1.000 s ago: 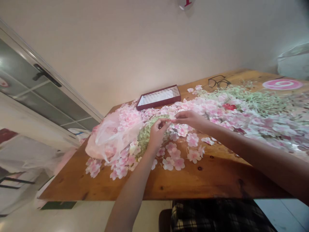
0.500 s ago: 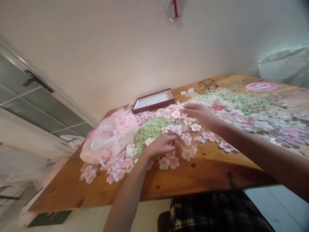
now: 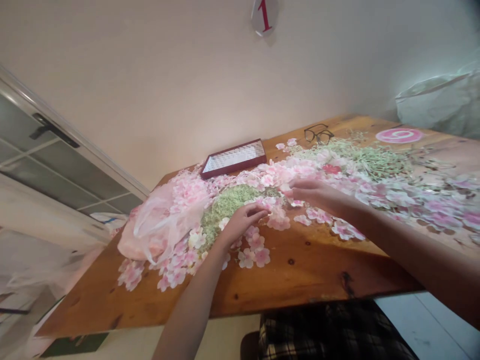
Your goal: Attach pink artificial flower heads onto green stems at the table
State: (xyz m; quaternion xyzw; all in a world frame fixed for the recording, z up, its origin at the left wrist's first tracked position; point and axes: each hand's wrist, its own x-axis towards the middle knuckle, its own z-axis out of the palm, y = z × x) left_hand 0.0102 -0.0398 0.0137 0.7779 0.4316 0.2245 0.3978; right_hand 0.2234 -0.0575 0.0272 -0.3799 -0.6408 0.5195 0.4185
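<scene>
My left hand [image 3: 243, 221] is over the near edge of the flower pile, thumb and fingers pinched together. A pale pink artificial flower [image 3: 278, 220] hangs at those fingertips. To its right is my right hand [image 3: 309, 192], fingers held together and pointing left, with a pale pink petal piece [image 3: 286, 190] at the tips. The two hands are a short way apart. Loose pink and white artificial flowers [image 3: 255, 250] lie below my left hand. Behind it sits a mound of green stems [image 3: 230, 202]. More pink blossoms [image 3: 345, 187] spread out past my right hand.
A dark red tray [image 3: 234, 164] with a white lining stands near the wall. Glasses [image 3: 318, 134] and a pink round sign [image 3: 399, 135] lie at the back. A clear plastic bag [image 3: 150, 225] with pink contents covers the left side of the wooden table [image 3: 285, 280].
My right hand has come nearer to me, out of the blossoms by the tray. My left hand has risen slightly with the flower at its fingertips. The view has shifted a little.
</scene>
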